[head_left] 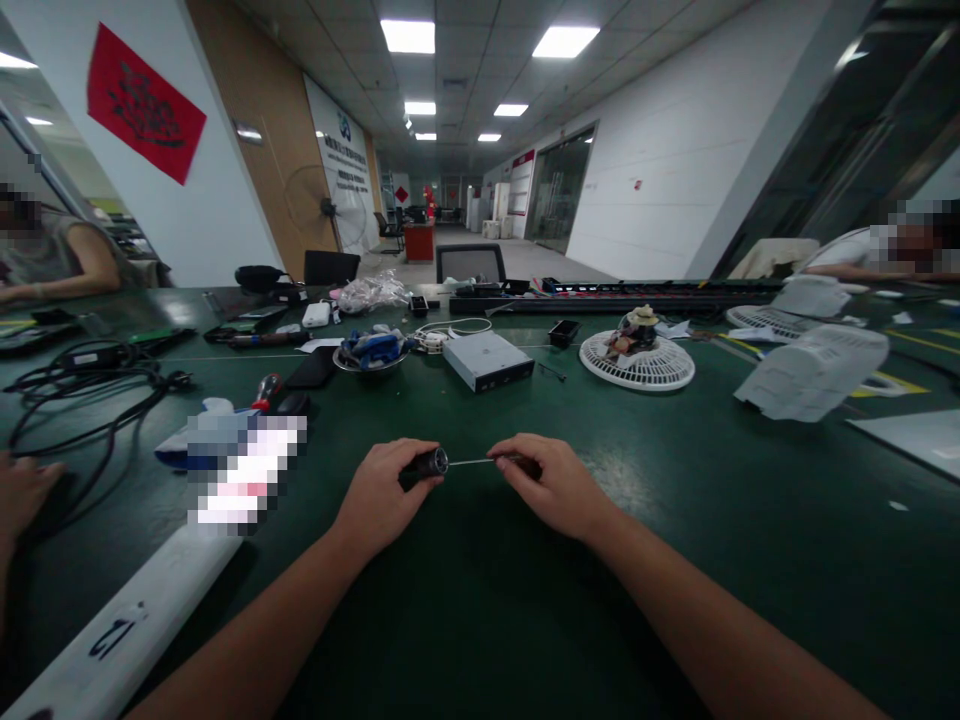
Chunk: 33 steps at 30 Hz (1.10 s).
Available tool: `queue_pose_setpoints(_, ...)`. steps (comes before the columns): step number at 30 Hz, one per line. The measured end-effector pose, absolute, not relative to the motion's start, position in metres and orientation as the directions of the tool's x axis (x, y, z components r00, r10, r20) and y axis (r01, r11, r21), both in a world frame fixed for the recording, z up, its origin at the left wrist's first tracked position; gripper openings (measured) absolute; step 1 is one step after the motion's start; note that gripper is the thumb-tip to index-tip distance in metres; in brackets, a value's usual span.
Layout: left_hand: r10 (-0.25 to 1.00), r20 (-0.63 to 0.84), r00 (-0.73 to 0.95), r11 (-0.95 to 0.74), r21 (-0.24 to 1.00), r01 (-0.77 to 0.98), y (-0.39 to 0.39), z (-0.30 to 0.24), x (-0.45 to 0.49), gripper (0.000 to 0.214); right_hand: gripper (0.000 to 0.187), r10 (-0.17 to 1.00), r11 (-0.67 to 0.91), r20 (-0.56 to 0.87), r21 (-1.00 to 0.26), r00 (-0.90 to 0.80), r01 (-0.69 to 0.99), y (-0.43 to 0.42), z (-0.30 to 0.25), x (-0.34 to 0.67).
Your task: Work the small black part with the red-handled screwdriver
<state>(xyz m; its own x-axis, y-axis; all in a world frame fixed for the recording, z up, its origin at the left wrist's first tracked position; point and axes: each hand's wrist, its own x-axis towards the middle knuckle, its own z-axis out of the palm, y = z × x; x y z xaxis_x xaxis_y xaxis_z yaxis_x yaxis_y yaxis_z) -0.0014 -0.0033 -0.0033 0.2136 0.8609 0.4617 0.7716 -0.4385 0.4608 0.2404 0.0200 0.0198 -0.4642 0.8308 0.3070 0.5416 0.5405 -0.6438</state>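
My left hand (390, 487) is closed around a short black cylinder (433, 463) whose round end faces me and to the right. In my right hand (544, 480), fingers pinch a screwdriver with a dark handle, mostly hidden in the palm; its thin metal shaft (472, 461) points left. The shaft's tip reaches close to the cylinder's end; whether they touch I cannot tell. Both hands are just above the green table (480, 590). Beyond them sits a silver-grey disc drive (489, 358), with small dark screws or bits (553, 373) at its right.
A metal bowl with blue items (373, 350) stands behind my left hand. Farther right are a white fan grille (637, 362) and a white plastic housing (814, 372). A long white bar (127, 620) and black cables (97, 380) lie left. Another person's hand (26, 490) rests at the left edge.
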Motion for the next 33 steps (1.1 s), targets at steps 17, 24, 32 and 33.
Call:
queue_pose_setpoints(17, 0.862, 0.439, 0.254, -0.452, 0.437, 0.777, -0.0035, -0.0051, -0.0014, 0.036, 0.022, 0.881, 0.444, 0.207, -0.673, -0.426, 0.592, 0.0179, 0.0228, 0.2387)
queue_pose_setpoints(24, 0.865, 0.428, 0.261, -0.453, 0.443, 0.774, -0.0026, -0.0056, -0.0018, 0.036, 0.023, 0.888, 0.429, 0.190, -0.670, -0.418, 0.606, 0.0181, 0.0235, 0.2385)
queue_pose_setpoints(32, 0.869, 0.413, 0.272, -0.451, 0.436, 0.779, -0.0038, -0.0038, -0.0005, 0.035, 0.024, 0.882, 0.416, 0.159, -0.703, -0.443, 0.577, 0.0198, 0.0214, 0.2400)
queue_pose_setpoints(33, 0.869, 0.415, 0.270, -0.450, 0.435, 0.780, -0.0037, -0.0035, -0.0002, 0.035, 0.025, 0.880, 0.413, 0.149, -0.711, -0.451, 0.570, 0.0200, 0.0211, 0.2400)
